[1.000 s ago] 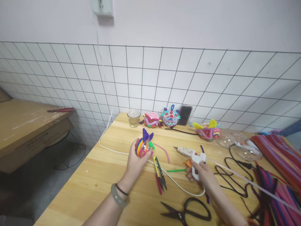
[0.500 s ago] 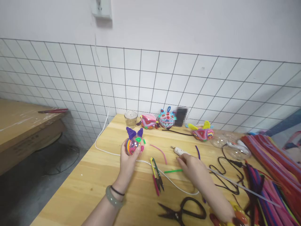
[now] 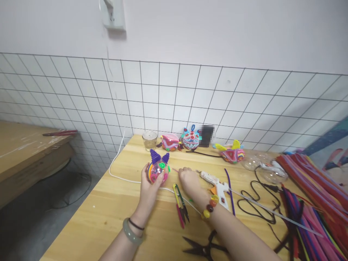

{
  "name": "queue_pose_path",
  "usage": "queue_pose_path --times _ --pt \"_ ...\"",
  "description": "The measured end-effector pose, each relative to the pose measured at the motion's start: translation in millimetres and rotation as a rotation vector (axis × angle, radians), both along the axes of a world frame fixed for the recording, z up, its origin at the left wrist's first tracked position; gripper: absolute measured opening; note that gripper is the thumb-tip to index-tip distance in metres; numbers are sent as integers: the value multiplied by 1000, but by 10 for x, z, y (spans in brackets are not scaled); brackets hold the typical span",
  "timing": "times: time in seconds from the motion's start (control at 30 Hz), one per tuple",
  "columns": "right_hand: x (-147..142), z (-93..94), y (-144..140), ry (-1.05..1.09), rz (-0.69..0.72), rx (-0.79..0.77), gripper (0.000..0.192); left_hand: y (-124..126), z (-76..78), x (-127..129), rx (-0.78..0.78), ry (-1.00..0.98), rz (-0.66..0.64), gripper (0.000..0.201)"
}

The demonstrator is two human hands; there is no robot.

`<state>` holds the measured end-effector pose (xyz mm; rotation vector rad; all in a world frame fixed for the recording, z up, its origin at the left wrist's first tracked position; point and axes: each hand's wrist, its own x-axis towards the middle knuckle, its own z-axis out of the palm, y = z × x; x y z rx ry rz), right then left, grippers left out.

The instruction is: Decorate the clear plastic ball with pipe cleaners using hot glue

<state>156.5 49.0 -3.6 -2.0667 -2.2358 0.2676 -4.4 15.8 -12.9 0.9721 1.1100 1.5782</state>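
Left edge: bench (image 3: pixel 24 145) w/ red tool; white cable (image 3: pixel 115 170) running down from the wall onto the table (image 3: pixel 108 217); left hand (image 3: pixel 149 188) cups the ball (image 3: pixel 157 170) from below, fingers clamped round it, purple ears up at 12 o'clock; jar (image 3: pixel 149 139) and finished balls behind, by the wall; right hand (image 3: pixel 190 181) palm-down on the table, just right of the ball, fingers loosely apart, holding nothing I can see; a pink stem (image 3: pixel 175 170) pokes out at its 10 o'clock, long axis toward the ball, touching or not, can't tell; snips (image 3: pixel 181 203) at its 6; glue gun (image 3: pixel 214 181) lies at its 3, nozzle pointing 10, right hand nearer; scissors (image 3: pixel 203 248) near edge; stems pile (image 3: pixel 318 195) far right.
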Motion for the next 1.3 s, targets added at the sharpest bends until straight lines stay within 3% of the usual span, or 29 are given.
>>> queue_pose_path --times 0.2,0.43,0.6,0.7,0.77,0.83,0.93,1.03,1.13,1.3 --pt "392 137 -15 281 -24 102 24 -9 14 -13 4 18 -23 69" --pt "1210 743 -252 693 -75 270 30 -1 5 5 -8 -40 -40 64" --pt "1403 1028 -475 841 -3 367 26 -26 15 34 -13 -59 -110 66" --pt "1371 963 -615 751 99 382 18 -33 11 38 -19 -62 -125 67" --pt "1274 793 -722 485 141 305 18 -25 -4 36 -25 -62 -117 68" --pt "1123 543 -819 151 216 107 19 -12 -23 34 -19 -61 -106 68" --pt "892 150 -886 60 227 27 11 -5 -34 35 -11 -61 -103 67" --pt "801 -47 -827 87 202 -13 14 -15 -10 38 -17 -73 -107 67" --pt "873 39 -690 221 174 -33 15 -26 18 38 -25 -98 -109 66" --pt "1019 413 -509 633 57 -40 19 -24 13 35 -39 -161 -123 65"
